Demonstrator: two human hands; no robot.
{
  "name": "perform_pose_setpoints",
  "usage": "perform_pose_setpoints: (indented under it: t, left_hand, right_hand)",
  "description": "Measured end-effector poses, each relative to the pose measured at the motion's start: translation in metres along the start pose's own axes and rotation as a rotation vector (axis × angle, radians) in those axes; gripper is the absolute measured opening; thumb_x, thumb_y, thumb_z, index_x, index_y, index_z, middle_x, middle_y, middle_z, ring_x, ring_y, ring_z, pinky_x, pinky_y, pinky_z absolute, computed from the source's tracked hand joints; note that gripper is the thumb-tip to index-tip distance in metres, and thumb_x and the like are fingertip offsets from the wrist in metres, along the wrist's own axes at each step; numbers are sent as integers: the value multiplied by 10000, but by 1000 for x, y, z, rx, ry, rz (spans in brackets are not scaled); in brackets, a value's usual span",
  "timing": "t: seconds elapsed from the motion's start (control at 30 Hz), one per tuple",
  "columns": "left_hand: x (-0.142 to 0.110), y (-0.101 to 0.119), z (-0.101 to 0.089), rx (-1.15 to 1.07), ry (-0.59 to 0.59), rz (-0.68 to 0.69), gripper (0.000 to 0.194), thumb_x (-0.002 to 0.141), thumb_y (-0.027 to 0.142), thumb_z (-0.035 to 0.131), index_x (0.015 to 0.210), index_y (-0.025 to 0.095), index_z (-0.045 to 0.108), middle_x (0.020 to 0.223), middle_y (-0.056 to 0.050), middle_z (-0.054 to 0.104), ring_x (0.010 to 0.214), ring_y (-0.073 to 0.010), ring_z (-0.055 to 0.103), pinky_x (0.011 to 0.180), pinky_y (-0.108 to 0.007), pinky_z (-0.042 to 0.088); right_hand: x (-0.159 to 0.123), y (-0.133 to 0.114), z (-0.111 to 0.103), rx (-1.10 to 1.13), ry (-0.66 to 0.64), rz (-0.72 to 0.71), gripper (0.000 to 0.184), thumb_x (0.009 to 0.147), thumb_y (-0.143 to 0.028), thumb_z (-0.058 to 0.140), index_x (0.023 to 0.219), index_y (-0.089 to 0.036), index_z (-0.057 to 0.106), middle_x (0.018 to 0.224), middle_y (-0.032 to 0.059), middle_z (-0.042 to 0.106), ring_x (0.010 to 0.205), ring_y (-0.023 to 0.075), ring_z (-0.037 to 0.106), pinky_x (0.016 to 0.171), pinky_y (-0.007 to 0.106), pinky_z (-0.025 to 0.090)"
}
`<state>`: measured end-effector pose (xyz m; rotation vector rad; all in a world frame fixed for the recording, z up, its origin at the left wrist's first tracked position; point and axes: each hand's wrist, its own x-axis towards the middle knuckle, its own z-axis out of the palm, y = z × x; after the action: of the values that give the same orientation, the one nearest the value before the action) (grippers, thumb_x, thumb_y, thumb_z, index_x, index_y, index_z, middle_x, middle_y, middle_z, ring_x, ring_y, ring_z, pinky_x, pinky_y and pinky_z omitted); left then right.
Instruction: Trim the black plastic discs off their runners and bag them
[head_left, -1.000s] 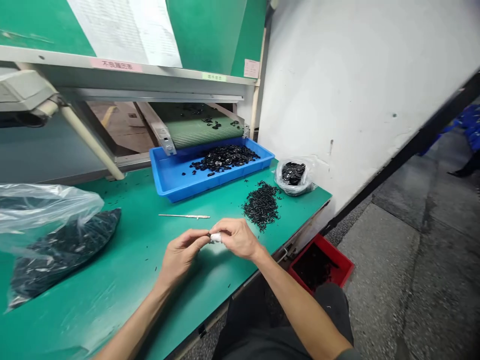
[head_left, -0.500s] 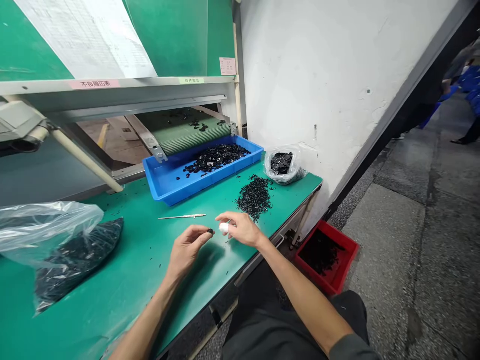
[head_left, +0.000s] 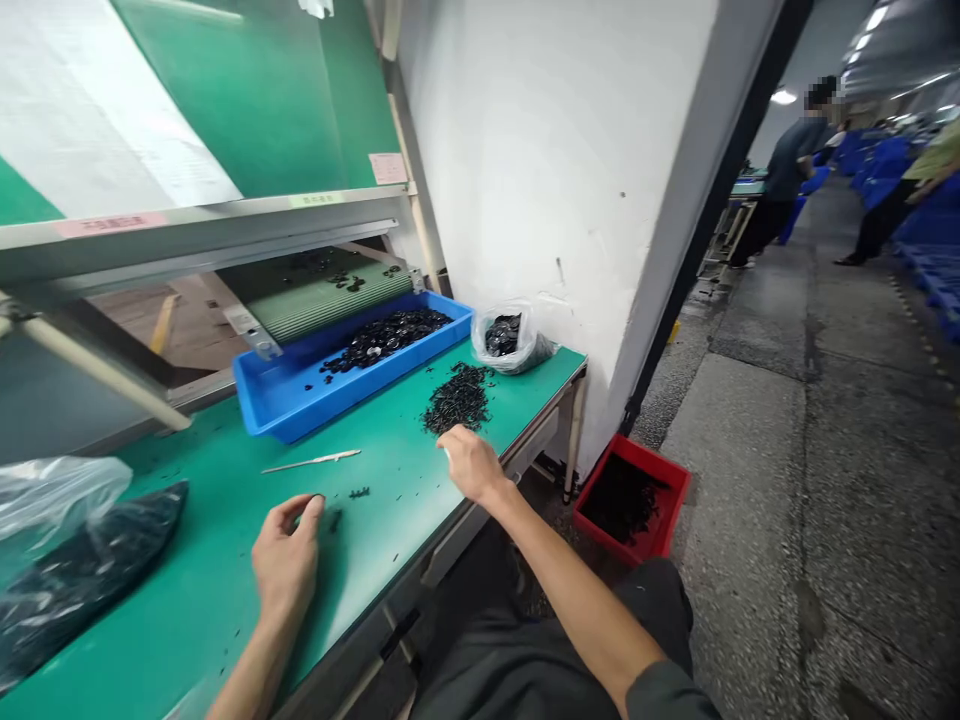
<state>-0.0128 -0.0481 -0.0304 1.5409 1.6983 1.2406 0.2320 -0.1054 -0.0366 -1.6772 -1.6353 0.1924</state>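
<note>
My left hand (head_left: 287,550) is just above the green table, thumb and forefinger pinched at a small dark part (head_left: 320,501) that barely shows. Beside it on the tabletop lies a short, toothed black piece (head_left: 360,492). A thin pale pointed tool (head_left: 311,462) rests behind that hand. My right hand (head_left: 472,466), with a white wrap on one finger, has its fingers closed at the near edge of a pile of small black slivers (head_left: 459,397). Whatever its fingertips hold is hidden.
A blue tray (head_left: 360,398) of black round parts sits below the conveyor belt (head_left: 315,300). One open bag (head_left: 517,340) stands near the wall; another bag (head_left: 90,560) lies at left. A red bin (head_left: 630,500) is on the floor. People (head_left: 784,170) stand far right.
The view has turned to the right. My hands have moved apart: the left is away from the right, which is now at the sliver pile. A toothed black piece shows on the table.
</note>
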Motion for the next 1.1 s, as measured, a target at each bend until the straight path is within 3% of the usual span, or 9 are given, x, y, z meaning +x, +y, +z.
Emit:
perform_pose_setpoints:
  t: [0.07, 0.2, 0.33, 0.5, 0.6, 0.7, 0.8, 0.97, 1.1]
  left_hand:
    - [-1, 7, 30, -14, -68, 36, 396, 658, 516, 652, 891, 196, 663, 945, -105, 709, 983, -358, 639, 923, -541, 460]
    - [-10, 39, 110, -92, -168, 139, 354, 702, 515, 621, 866, 203, 660, 919, -81, 717, 935, -296, 652, 893, -445, 488]
    - [1, 67, 163, -178, -214, 215, 380, 757, 532, 587, 922, 198, 661, 919, -70, 727, 888, -248, 663, 818, -366, 521]
    - [76, 91, 183, -176, -333, 289, 410, 694, 525, 677, 920, 184, 680, 940, -72, 737, 947, -249, 662, 882, -360, 503]
    - [125, 99, 204, -146, -429, 272, 397, 629, 488, 730, 881, 186, 679, 893, -55, 731, 946, -256, 653, 928, -381, 480]
    - [153, 98, 232, -117, -496, 233, 396, 596, 456, 772, 877, 193, 675, 856, -16, 718, 952, -256, 631, 1003, -427, 424]
    - [157, 95, 247, -130, -592, 201, 436, 592, 491, 792, 884, 191, 668, 839, -5, 724, 923, -246, 633, 989, -430, 435]
    - [139, 94, 258, -233, -761, 185, 457, 630, 537, 774, 899, 185, 662, 885, -68, 761, 849, -238, 682, 831, -367, 521]
    - [123, 101, 262, -364, -657, 251, 419, 689, 527, 709, 921, 187, 629, 933, -85, 759, 917, -228, 688, 858, -354, 517]
  right_hand:
    - [2, 8, -1, -67, 22, 1, 254, 855, -18, 492, 932, -197, 656, 1046, 75, 643, 949, 215, 565, 746, 289, 449]
    - [-7, 15, -5, -143, 95, 10, 204, 917, -79, 490, 969, -187, 654, 1082, 84, 635, 970, 213, 545, 809, 304, 438]
    - [-35, 12, -1, -187, 65, -232, 107, 907, -169, 555, 866, -198, 650, 938, 48, 652, 891, 203, 546, 775, 300, 437]
    - [-33, 0, 33, 2, -205, -553, 80, 876, -240, 619, 891, -197, 685, 948, 20, 718, 920, 166, 610, 896, 264, 450]
    - [1, 2, 50, 66, -346, -519, 132, 870, -221, 629, 979, -192, 698, 1063, 21, 734, 1004, 161, 636, 963, 260, 438]
    - [33, 19, 50, 123, -372, -428, 154, 876, -203, 610, 1003, -195, 696, 1124, 32, 723, 1062, 166, 640, 974, 250, 447]
    - [41, 34, 37, 195, -282, -309, 199, 865, -134, 583, 1022, -180, 697, 1160, 42, 707, 1121, 155, 625, 1016, 214, 424]
    - [35, 38, 21, 320, -145, -147, 257, 850, -98, 584, 1066, -164, 708, 1131, 28, 713, 1070, 121, 648, 991, 150, 433]
    - [35, 40, 19, 351, -99, -123, 257, 813, -59, 586, 996, -171, 729, 1054, 34, 729, 1006, 143, 666, 953, 182, 470]
